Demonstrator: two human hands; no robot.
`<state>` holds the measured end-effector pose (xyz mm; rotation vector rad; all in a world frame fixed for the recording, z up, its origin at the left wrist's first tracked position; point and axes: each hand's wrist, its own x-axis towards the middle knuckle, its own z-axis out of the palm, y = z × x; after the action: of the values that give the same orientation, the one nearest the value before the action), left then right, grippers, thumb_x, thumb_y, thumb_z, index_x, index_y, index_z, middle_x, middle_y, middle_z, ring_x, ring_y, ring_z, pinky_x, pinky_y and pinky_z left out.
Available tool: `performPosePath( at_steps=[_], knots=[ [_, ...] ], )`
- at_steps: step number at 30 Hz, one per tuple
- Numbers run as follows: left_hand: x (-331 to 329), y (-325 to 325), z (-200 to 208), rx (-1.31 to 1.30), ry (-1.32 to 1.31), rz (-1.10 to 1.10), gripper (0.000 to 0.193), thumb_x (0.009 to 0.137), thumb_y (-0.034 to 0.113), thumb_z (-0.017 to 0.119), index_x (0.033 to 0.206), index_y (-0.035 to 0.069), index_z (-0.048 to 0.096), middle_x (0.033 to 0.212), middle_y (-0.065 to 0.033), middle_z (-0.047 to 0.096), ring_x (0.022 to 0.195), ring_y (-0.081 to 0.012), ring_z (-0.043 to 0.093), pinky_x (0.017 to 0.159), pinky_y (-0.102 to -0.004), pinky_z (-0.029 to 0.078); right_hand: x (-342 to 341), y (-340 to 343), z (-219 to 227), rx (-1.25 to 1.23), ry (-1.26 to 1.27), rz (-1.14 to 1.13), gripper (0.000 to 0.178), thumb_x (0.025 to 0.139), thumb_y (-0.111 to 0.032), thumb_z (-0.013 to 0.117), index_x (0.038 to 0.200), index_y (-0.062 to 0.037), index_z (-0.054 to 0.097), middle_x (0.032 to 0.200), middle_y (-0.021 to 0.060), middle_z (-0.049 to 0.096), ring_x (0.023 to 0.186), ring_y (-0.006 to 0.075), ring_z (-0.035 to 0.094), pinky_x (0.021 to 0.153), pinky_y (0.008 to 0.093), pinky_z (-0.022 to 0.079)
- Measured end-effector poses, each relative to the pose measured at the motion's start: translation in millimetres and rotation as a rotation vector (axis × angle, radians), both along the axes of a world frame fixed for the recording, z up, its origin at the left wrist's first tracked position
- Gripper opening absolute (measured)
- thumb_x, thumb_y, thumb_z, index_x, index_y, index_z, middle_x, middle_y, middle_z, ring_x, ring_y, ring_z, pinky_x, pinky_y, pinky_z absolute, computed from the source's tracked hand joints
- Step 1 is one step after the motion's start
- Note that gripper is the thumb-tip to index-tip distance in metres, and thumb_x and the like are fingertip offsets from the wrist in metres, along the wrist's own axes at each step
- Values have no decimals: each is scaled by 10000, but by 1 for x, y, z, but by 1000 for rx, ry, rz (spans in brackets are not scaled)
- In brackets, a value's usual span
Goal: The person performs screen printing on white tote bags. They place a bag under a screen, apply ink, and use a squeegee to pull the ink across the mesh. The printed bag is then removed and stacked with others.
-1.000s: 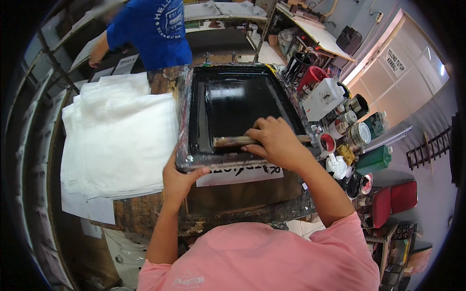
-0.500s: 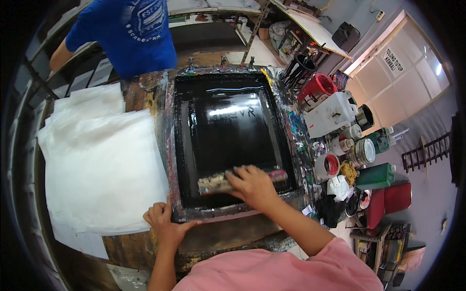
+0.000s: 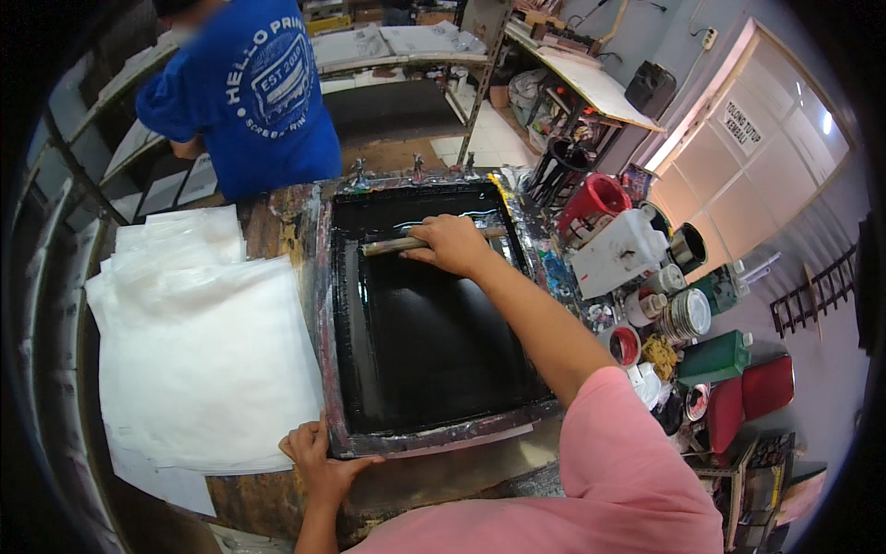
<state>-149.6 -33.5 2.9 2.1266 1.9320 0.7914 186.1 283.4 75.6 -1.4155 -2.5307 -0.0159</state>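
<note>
1. Beyond the desk's far left corner I see a person in a blue shirt [image 3: 277,115], back turned.
2. White packs [image 3: 429,39] lie on a shelf behind.
3. Along the right stand a red bucket [image 3: 595,201], a smudged white jug [image 3: 616,257] and a green jug [image 3: 713,358].
4. Near that green one sits a yellowish clump [image 3: 659,355].
5. Further right: a red chair [image 3: 768,385], a pale panelled door [image 3: 784,143] and a black ladder-like rack [image 3: 812,291].

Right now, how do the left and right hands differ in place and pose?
Place: the left hand is at the near-left corner of the screen frame; the right hand is over the frame's far part.
Pose: the left hand's thumb spreads away from its fingers; the right hand is closed on the squeegee.
Shared: both are bare.
</note>
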Motion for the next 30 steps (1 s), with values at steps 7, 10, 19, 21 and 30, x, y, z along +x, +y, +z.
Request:
performPosePath(
  at_steps=[7, 10, 19, 21, 30],
  knots=[
    [-3, -5, -6, 51, -58, -20, 1284, 554, 776, 909, 1501, -38, 611, 867, -67, 596, 934, -278, 503, 959, -451, 333, 1, -199, 57, -351, 82, 73, 473, 1007, -558, 675, 1121, -106, 756, 962, 168, 746, 907, 423, 741, 825, 566, 576],
    [5, -7, -3, 6, -159, 32, 1229, 644, 710, 937, 1557, -22, 560, 974, -82, 600, 978, -287, 531, 1002, -478, 404, -9, -266, 54, -306, 137, -25, 428, 968, -504, 743, 1101, -97, 756, 1041, 136, 682, 936, 393, 728, 811, 482, 585],
    [47, 52, 109, 385, -936, -44, 1046, 938, 497, 862, 1671, -46, 349, 1615, -172, 481, 1431, -258, 502, 1220, -406, 378, -33, -247, 162, 428, 139, -119, 368, 914, -411, 744, 1057, -80, 672, 963, 115, 654, 976, 301, 636, 980, 529, 399],
    [48, 67, 129, 440, -930, -227, 1114, 936, 417, 883, 1733, 32, 207, 1410, -135, 572, 1184, -237, 579, 1069, -376, 461, -28, -216, 193, 555, 122, -87, 363, 960, -449, 667, 992, -87, 678, 928, 124, 680, 935, 300, 653, 943, 518, 400],
    [69, -6, 22, -307, 136, 130, 997, 876, 278, 891, 1611, -117, 345, 1285, -302, 595, 1121, -471, 635, 979, -515, 530, -32, -145, 248, 693, 205, -82, 579, 1045, -550, 529, 907, -51, 790, 789, 167, 759, 775, 329, 737, 925, 536, 440]
  ],
)
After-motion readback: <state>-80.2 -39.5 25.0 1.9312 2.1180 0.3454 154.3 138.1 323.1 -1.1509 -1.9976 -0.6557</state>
